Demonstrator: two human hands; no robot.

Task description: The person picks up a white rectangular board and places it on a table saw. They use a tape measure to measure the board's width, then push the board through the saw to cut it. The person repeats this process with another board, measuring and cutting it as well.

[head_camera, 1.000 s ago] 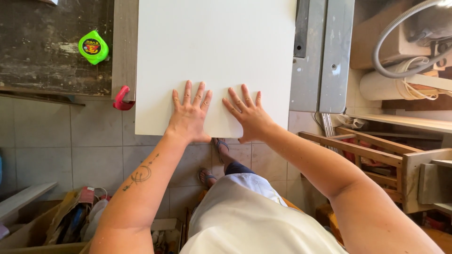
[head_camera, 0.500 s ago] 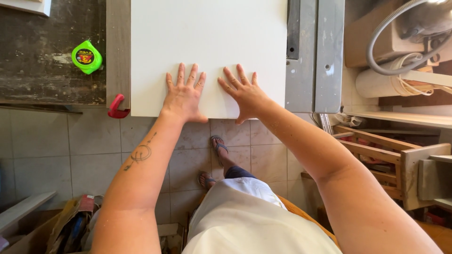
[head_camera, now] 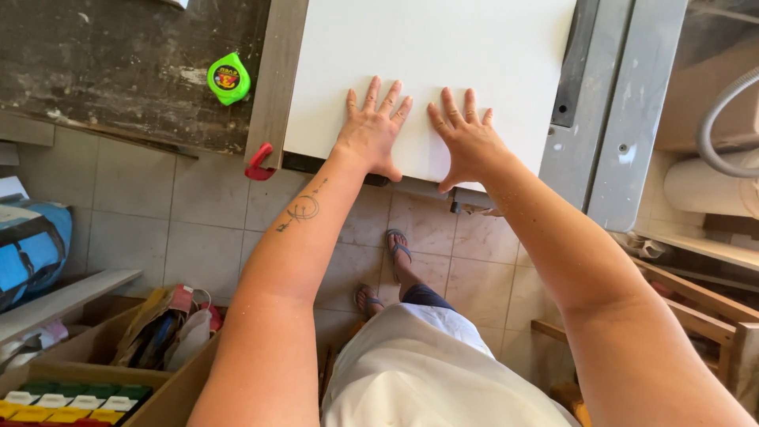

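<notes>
**Pressing the white panel flat on the saw table**

Pressing both palms down, I keep my left hand (head_camera: 370, 130) and right hand (head_camera: 468, 136) spread wide and flat, gripping nothing, on the near edge of the white panel (head_camera: 431, 59). It lies on the grey machine table (head_camera: 624, 95), beside the green tape measure (head_camera: 228, 78). Even pressure from both hands, fingers clear of the edge, should keep it square.

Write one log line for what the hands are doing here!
left hand: flat on white board | right hand: flat on white board | green tape measure: apart, on workbench

Workshop: saw table (head_camera: 624, 119), tape measure (head_camera: 228, 78), lumber offcuts (head_camera: 696, 308).
</notes>
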